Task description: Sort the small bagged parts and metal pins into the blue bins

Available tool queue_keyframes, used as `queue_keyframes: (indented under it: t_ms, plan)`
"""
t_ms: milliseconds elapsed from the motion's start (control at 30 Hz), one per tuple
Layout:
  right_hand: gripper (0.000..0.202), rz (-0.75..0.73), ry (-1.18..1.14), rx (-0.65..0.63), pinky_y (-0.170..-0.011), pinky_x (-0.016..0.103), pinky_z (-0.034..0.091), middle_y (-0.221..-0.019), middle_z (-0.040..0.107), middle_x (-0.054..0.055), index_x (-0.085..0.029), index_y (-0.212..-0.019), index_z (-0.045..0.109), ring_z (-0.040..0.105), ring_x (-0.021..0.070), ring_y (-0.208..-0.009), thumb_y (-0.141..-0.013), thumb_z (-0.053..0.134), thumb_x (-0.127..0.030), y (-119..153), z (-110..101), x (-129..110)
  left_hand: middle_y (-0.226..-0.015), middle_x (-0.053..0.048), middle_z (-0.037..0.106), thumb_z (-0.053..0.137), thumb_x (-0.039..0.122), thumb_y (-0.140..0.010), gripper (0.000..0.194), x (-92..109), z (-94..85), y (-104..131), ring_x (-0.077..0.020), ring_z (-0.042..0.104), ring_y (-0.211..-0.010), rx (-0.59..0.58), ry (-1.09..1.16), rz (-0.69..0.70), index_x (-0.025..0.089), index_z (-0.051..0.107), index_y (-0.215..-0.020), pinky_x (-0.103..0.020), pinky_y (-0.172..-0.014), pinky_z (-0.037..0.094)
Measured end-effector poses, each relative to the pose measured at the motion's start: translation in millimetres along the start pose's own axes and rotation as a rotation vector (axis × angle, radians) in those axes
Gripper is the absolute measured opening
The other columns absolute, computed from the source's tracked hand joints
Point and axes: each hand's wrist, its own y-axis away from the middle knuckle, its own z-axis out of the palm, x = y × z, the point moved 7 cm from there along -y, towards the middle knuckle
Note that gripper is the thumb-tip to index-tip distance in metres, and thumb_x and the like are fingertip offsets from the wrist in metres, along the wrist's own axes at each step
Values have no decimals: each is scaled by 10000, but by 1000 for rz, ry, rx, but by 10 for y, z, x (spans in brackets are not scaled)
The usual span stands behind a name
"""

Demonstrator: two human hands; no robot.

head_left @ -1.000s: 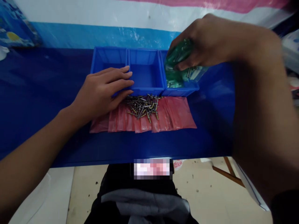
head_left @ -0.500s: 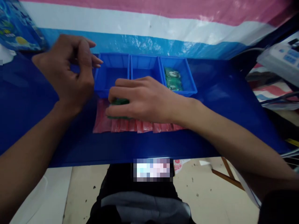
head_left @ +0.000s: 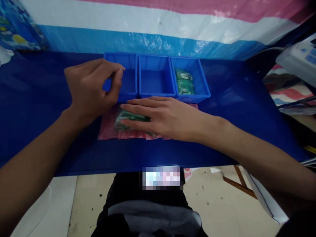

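My right hand [head_left: 163, 118] lies flat with fingers spread over a clear bag with green contents [head_left: 133, 116]. The bag rests on a row of overlapping pink plastic bags [head_left: 108, 126] on the table. My left hand [head_left: 95, 87] is raised in front of the left blue bin [head_left: 129, 79]. Its thumb and forefinger meet at the tips in a loop, and I see nothing between them. Part of the pink row is hidden under my right hand and wrist.
Beside the left bin stand a middle blue bin [head_left: 156, 77] and a right blue bin [head_left: 203, 82] holding green bags [head_left: 185, 80]. A striped sheet [head_left: 158, 26] hangs behind the blue table [head_left: 237, 98]. A white device [head_left: 296, 61] is at the right edge.
My left hand has moved right and down, its thumb and forefinger closing together. My right hand has shifted slightly right and down, its fingers flattening, so more of the green bag shows.
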Motion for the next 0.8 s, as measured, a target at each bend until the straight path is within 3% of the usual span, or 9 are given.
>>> queue_keyframes:
  t_ms: [200,333,500,667,800]
  plan:
    - [346,-55,147,148,-1041,421,691,-1472,722,157,-97,-1424,668,711,285,-1386,-1093,570,-112,391,-115,-13,-1029,-35,824,624,235,-1030,117,140,38,-13,-224,785,-932,-8,39,95,222,727,-1085,-365,-783,575]
    - [341,-45,224,131,-1006,424,684,-1403,760,156,-90,-1400,673,752,292,-1306,-1062,629,-105,578,-193,14,-1097,-46,809,644,247,-1025,137,221,86,-9,-214,750,-987,-61,94,181,236,711,-1144,-377,-824,594]
    - [421,53,250,67,-1034,478,609,-1459,717,188,-127,-1484,617,705,316,-1331,-1064,617,-106,824,-125,93,-1166,-56,786,609,276,-1056,172,263,120,4,-215,729,-1045,-104,100,236,225,705,-1189,-384,-862,616]
    - [476,254,-2,131,-1026,530,568,-1492,676,164,-221,-1510,627,636,344,-1340,-1074,670,-407,1033,-129,234,-1207,-44,775,593,294,-1077,190,260,139,17,-206,719,-1088,-141,107,224,247,691,-1233,-392,-881,640]
    - [355,372,-241,329,-968,489,602,-1234,734,114,-222,-1381,727,700,270,-1127,-1043,721,-331,1130,-282,292,-1326,-84,749,601,291,-1080,255,242,196,34,-249,720,-1196,-200,156,231,228,684,-1313,-449,-972,666]
